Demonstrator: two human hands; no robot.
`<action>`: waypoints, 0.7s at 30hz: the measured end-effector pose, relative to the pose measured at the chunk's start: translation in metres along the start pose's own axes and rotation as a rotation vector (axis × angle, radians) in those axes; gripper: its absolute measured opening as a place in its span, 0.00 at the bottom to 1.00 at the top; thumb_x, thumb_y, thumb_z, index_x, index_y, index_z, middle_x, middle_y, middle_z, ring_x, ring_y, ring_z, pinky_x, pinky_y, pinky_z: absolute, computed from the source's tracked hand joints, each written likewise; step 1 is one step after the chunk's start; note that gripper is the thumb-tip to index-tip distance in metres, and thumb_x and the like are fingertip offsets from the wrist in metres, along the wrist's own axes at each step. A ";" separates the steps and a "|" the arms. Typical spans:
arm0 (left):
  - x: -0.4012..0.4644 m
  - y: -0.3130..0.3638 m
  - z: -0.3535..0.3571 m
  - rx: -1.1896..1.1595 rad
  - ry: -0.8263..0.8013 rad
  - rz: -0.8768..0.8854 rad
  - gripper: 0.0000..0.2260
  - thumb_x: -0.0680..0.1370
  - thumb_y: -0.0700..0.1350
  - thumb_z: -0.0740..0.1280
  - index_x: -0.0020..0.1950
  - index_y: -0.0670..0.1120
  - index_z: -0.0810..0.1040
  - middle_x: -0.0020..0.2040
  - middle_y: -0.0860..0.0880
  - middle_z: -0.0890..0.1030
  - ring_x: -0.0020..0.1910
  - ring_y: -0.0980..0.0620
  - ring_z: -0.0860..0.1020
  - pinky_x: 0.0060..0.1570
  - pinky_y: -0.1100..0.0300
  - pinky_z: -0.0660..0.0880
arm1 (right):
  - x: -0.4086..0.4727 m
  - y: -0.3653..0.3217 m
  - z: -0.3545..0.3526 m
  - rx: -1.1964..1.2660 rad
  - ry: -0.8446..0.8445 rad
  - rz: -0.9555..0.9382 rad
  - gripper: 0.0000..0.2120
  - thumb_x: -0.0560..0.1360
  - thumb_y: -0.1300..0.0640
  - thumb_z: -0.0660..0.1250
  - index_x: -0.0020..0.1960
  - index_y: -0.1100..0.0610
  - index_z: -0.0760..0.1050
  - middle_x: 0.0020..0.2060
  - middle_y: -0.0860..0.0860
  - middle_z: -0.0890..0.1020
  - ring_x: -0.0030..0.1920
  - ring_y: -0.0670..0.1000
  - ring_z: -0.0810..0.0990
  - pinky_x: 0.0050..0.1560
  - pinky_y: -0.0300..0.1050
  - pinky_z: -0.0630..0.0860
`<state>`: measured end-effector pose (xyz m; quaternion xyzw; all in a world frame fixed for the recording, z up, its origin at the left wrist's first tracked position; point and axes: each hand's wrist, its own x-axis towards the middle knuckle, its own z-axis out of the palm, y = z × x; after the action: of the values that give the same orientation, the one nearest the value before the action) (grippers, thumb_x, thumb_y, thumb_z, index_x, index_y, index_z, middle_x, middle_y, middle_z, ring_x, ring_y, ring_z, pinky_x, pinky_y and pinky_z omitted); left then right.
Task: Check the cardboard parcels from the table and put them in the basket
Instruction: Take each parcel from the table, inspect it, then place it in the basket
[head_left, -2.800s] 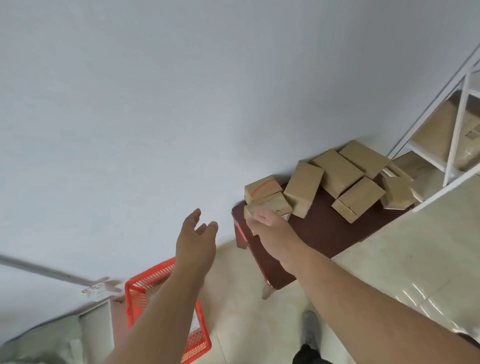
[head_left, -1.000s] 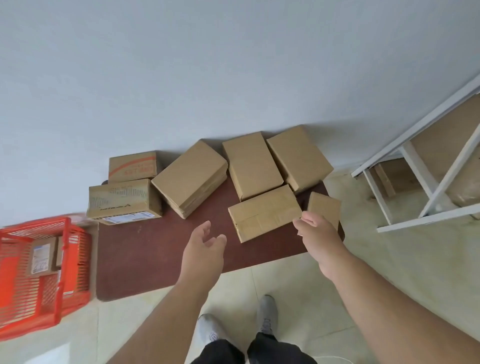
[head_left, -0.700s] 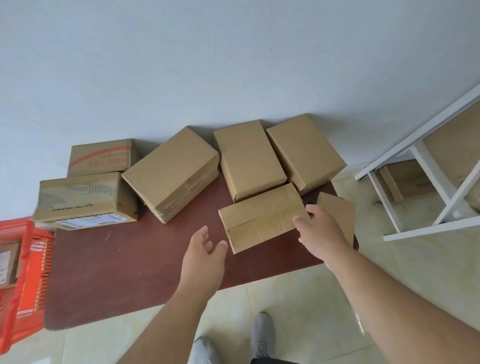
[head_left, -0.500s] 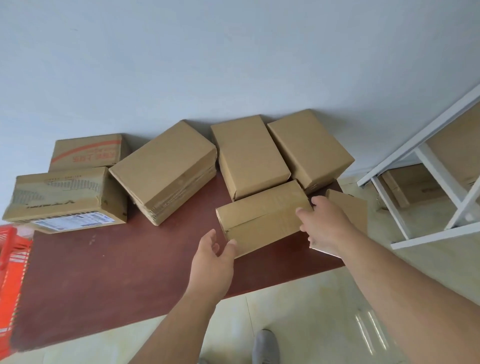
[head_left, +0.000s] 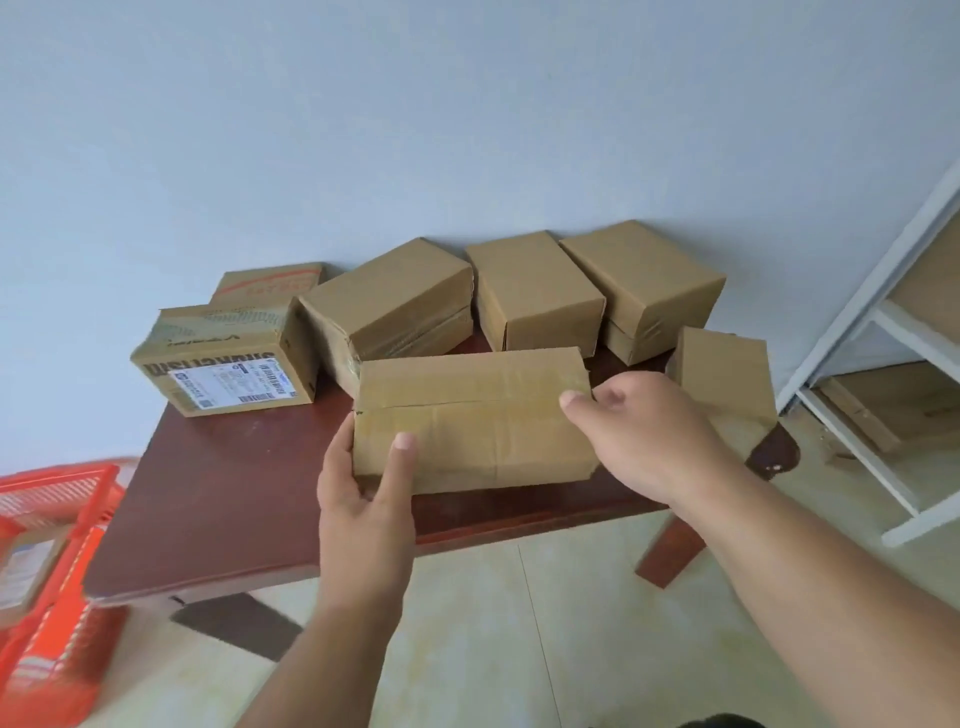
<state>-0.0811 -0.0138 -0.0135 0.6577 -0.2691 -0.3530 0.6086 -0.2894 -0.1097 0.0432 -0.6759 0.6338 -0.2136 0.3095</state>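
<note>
Your left hand (head_left: 363, 499) grips the near-left corner of the parcel (head_left: 472, 421), thumb curled over its top face and fingers wrapped under its left end. Your right hand (head_left: 639, 431) holds the parcel's right end, thumb on the taped top and fingers curled behind the far edge. The parcel lies lengthwise between your hands, over the front half of the dark red worktop (head_left: 228, 493); you cannot tell whether its underside is touching the wood.

Behind it, six more parcels sit along the wall. A labelled box (head_left: 228, 364) is at the left, its white shipping label facing you, with a red-striped box (head_left: 270, 283) just behind it. Three plain boxes (head_left: 530, 296) stand side by side in the middle and right, touching or nearly so. A small box (head_left: 722, 374) sits at the worktop's right edge, just beside your right hand.

The orange basket (head_left: 57, 519) stands on the floor to the left of the worktop, close to its corner, with at least one parcel inside. A white shelf (head_left: 883, 322) stands at the right, holding cardboard.
</note>
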 end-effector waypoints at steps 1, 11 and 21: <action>-0.012 0.001 -0.011 -0.035 0.025 0.039 0.26 0.70 0.69 0.73 0.67 0.72 0.74 0.72 0.57 0.75 0.67 0.54 0.79 0.67 0.47 0.77 | -0.020 0.001 0.004 0.045 0.022 -0.016 0.25 0.80 0.42 0.65 0.33 0.53 0.59 0.26 0.47 0.63 0.29 0.52 0.65 0.35 0.47 0.61; -0.134 0.045 -0.096 -0.282 0.222 0.098 0.35 0.72 0.57 0.80 0.73 0.49 0.69 0.64 0.47 0.82 0.59 0.47 0.84 0.56 0.39 0.83 | -0.200 0.000 0.005 0.450 0.064 -0.034 0.18 0.75 0.42 0.76 0.59 0.50 0.78 0.58 0.43 0.81 0.60 0.45 0.80 0.55 0.44 0.74; -0.178 0.058 -0.097 -0.266 -0.024 -0.013 0.48 0.62 0.76 0.77 0.74 0.53 0.70 0.67 0.48 0.81 0.62 0.45 0.84 0.61 0.41 0.81 | -0.274 -0.003 -0.009 0.808 -0.494 -0.077 0.19 0.80 0.56 0.70 0.71 0.49 0.77 0.59 0.48 0.88 0.60 0.49 0.86 0.65 0.52 0.78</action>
<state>-0.1079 0.1778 0.0691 0.5688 -0.2227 -0.3973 0.6849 -0.3221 0.1600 0.0796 -0.5551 0.3817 -0.2872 0.6810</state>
